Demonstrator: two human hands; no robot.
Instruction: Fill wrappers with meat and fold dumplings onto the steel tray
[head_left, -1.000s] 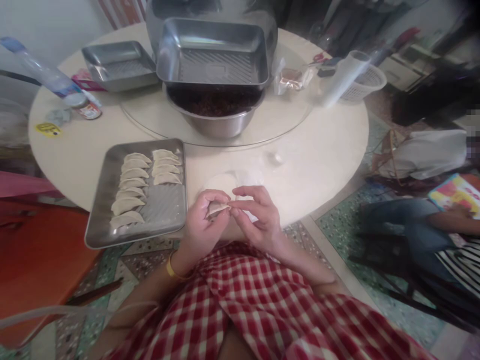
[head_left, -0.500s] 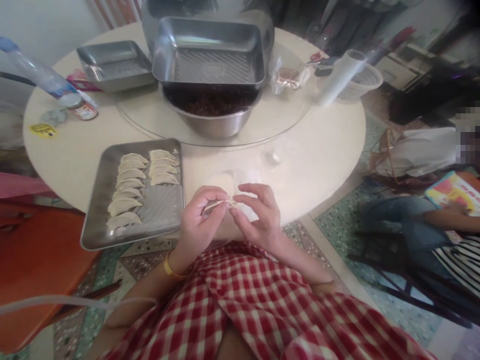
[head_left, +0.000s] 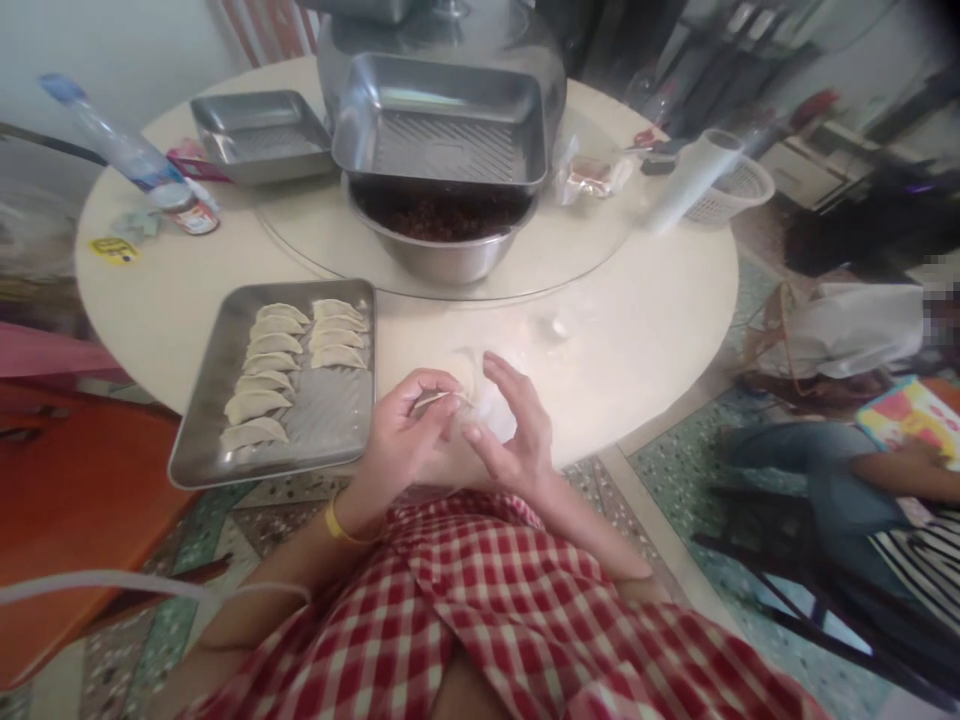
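Note:
My left hand (head_left: 405,430) pinches a dumpling (head_left: 435,398) between thumb and fingers, and most of it is hidden in the grip. Just to its right, my right hand (head_left: 521,435) has thumb and fingers spread and holds nothing. Behind the hands a pale round dumpling wrapper (head_left: 466,370) lies on the table, partly covered. On the left, a metal tray (head_left: 330,420) carries two columns of folded dumplings (head_left: 255,404). A steel bowl (head_left: 442,262) with dark filling (head_left: 439,220) stands beyond my hands.
An empty metal pan (head_left: 450,145) rests over the bowl's back, and another pan (head_left: 262,135) sits left of it. A plastic bottle (head_left: 124,150), a jar (head_left: 191,210), a plastic roll (head_left: 694,180) and a white basket (head_left: 739,190) line the table. A person (head_left: 825,480) sits at right.
My right hand has come away from the dumpling and its fingers have spread. My left hand still grips the dumpling. The whole view has shifted slightly.

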